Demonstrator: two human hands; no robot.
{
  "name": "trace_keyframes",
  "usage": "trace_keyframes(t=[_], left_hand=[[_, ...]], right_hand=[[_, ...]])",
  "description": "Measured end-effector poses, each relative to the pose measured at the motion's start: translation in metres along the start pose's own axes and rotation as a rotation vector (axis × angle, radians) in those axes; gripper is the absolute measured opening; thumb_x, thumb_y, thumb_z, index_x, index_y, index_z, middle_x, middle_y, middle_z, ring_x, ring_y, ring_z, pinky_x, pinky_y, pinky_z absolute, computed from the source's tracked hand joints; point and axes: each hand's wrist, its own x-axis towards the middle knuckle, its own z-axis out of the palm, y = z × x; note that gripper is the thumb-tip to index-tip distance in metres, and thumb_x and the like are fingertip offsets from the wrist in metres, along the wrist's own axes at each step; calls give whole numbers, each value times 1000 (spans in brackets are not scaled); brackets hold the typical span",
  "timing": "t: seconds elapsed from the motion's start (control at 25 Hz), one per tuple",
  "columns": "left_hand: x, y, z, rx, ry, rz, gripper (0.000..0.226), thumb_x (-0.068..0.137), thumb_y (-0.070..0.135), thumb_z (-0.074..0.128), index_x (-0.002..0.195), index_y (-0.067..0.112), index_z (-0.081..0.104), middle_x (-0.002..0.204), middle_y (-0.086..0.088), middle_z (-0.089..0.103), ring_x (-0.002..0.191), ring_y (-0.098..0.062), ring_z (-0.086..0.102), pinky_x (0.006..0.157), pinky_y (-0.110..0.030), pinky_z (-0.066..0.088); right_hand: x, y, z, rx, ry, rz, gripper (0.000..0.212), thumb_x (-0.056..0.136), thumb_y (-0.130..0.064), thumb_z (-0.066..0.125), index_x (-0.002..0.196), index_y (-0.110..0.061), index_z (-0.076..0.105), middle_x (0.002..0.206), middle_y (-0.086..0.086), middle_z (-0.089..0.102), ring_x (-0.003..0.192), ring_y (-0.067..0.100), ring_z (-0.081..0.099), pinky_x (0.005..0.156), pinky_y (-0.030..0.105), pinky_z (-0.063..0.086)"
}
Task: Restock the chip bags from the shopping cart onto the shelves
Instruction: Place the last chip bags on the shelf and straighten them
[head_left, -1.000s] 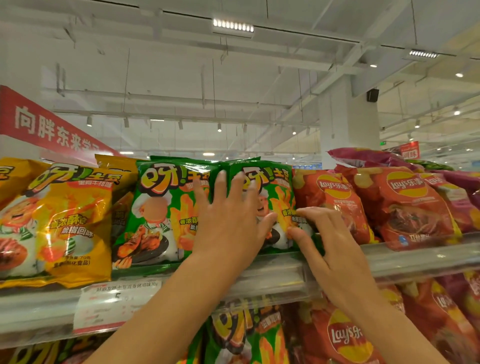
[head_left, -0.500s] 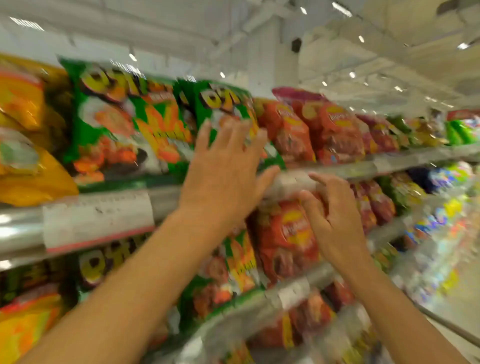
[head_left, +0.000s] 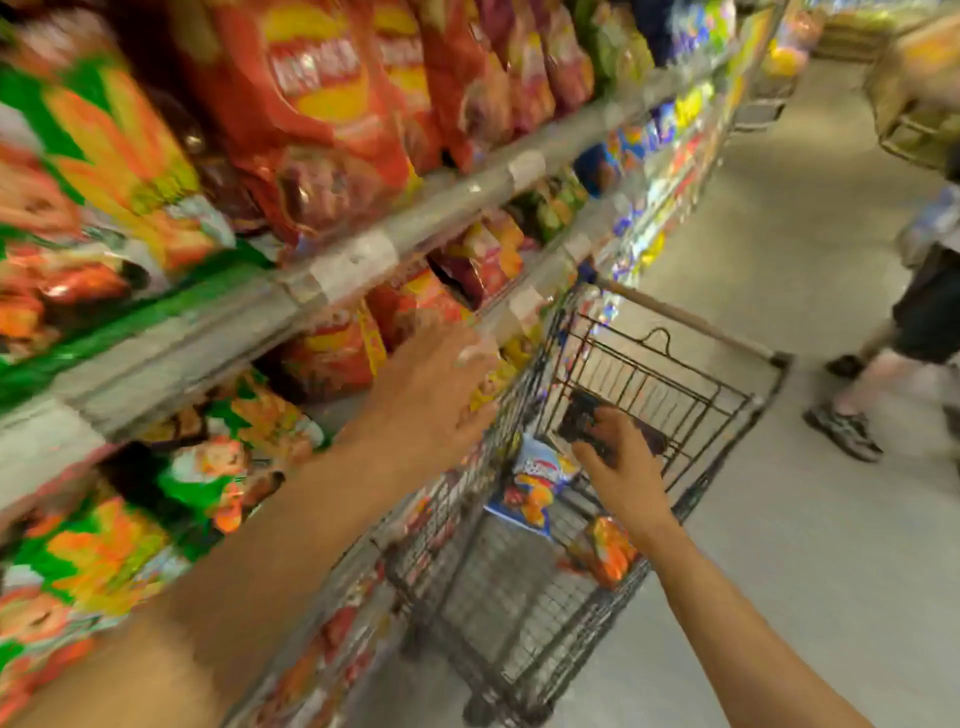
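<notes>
The right hand (head_left: 621, 467) reaches into the black wire shopping cart (head_left: 727, 415), its grip around a dark bag (head_left: 582, 423). A blue and orange chip bag (head_left: 535, 488) lies just left of it. The left hand (head_left: 431, 400), fingers loose and empty, hovers near the shelf edge (head_left: 208, 332).

Green-and-orange chip bags (head_left: 104, 171), red bags (head_left: 317, 119), a seemingly blue-white bag (head_left: 540, 483), black wire cart (head_left: 675, 374).
</notes>
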Motion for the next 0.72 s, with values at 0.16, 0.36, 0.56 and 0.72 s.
trace_keyframes(t=[0.16,0.36,0.56,0.72], left_hand=[[13,-8,108,-181,-284,-114,41,96,32,65,130,9,63,131,-11,59,126,-32,50,103,-39,40],[55,-30,237,-330,-509,-341,41,94,29,68,129,7,64,133,-11,59,130,-29,50,105,-31,34],[69,-69,375,-381,-747,-612,54,93,33,70,141,14,55,140,-8,53,131,-27,49,108,-38,41],[79,-81,477,-582,-880,-841,64,89,29,76,144,10,49,143,-9,52,124,-21,53,101,-31,43]], right_hand=[[17,96,20,225,-99,484,34,96,-23,66,126,-20,49,121,9,61,99,23,66,74,33,58],[67,202,56,257,-154,869,32,94,-7,66,124,-7,56,106,12,64,87,28,62,69,30,58],[105,277,84,49,48,1143,81,89,-43,71,149,-3,33,139,22,48,124,40,52,100,46,49],[126,327,96,67,174,1276,83,85,-36,76,148,-5,33,141,21,47,129,39,48,106,53,44]])
